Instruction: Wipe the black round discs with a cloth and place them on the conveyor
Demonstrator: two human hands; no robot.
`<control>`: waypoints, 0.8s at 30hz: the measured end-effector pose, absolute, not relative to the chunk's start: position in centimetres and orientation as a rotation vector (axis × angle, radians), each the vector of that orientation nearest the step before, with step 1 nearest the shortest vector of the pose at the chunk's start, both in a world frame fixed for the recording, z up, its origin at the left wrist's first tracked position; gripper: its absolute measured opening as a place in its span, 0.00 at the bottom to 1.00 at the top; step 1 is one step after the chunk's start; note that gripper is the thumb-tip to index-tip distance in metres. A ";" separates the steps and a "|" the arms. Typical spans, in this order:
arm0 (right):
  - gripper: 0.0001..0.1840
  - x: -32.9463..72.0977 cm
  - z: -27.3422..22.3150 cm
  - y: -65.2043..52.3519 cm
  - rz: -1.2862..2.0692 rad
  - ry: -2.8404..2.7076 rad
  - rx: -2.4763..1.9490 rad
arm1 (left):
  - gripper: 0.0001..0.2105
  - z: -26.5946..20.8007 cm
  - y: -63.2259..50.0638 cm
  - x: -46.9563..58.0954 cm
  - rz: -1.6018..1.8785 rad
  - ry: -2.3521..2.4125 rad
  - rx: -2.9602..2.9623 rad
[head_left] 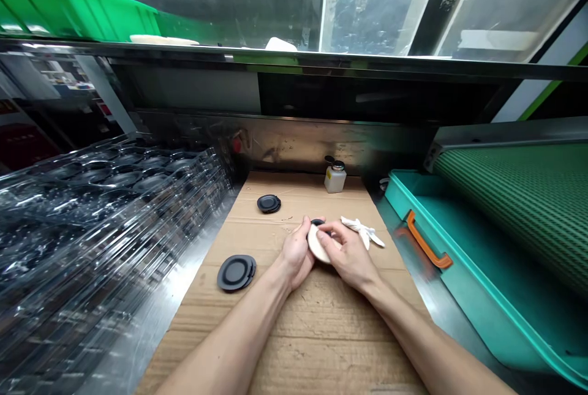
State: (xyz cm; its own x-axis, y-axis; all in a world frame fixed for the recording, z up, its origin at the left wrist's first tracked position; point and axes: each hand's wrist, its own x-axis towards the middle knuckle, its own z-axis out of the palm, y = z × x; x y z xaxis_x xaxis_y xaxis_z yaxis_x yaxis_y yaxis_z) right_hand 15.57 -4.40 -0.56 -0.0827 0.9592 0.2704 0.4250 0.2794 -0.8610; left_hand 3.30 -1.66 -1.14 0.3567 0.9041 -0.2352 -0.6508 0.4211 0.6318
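Observation:
My left hand (295,252) is closed around the edge of a cream-coloured round disc (318,247). Dark material shows at the disc's upper rim, partly covered by my fingers. Bent over the same disc from the right is my right hand (351,254), its thumb and fingers pressed on the face. What lies under those fingertips is hidden. Left of my hands, a flat black round part (236,272) with a raised ring lies on the cardboard (321,334). Farther back sits a smaller black round part (268,203). A crumpled white cloth (364,231) lies just beyond my right hand.
A small white bottle (335,179) with an open lid stands at the back. Clear plastic trays (114,217) are stacked at left. At right are a teal bin (478,315) with an orange handle and a green belt (519,180). A shelf carries a green crate (73,6).

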 end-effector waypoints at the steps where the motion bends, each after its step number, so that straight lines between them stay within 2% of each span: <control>1: 0.17 15.9 -0.3 -4.4 0.809 -1.746 -1.260 | 0.13 -1.3 -1.7 3.3 1.054 0.635 0.476; 3: 0.15 16.7 0.1 -4.2 0.842 -1.882 -1.258 | 0.13 -1.5 -1.7 3.3 1.043 0.652 0.487; 8: 0.14 18.1 0.4 -3.9 0.466 -1.858 -1.462 | 0.12 -1.7 -1.6 3.5 1.041 0.646 0.540; 14: 0.14 18.0 0.1 -4.0 0.318 -1.942 -1.565 | 0.12 -1.6 -1.5 3.6 1.027 0.721 0.498; 18: 0.15 17.8 0.1 -4.1 0.378 -2.013 -1.501 | 0.11 -1.5 -1.5 3.7 1.032 0.718 0.510; 22: 0.14 17.7 0.0 -4.0 0.284 -1.920 -1.558 | 0.12 -1.5 -1.5 3.7 1.024 0.720 0.524; 24: 0.14 17.8 -0.1 -4.0 0.363 -1.986 -1.452 | 0.11 -1.6 -1.5 3.6 1.029 0.710 0.549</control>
State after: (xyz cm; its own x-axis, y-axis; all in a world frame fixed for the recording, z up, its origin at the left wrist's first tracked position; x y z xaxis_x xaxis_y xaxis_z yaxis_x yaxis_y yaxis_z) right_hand 17.82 -3.96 -0.13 -0.1818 0.9251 0.3333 0.7474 0.3503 -0.5645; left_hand 3.64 -1.47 -1.56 0.3326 0.9042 -0.2679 -0.5716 0.4192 0.7053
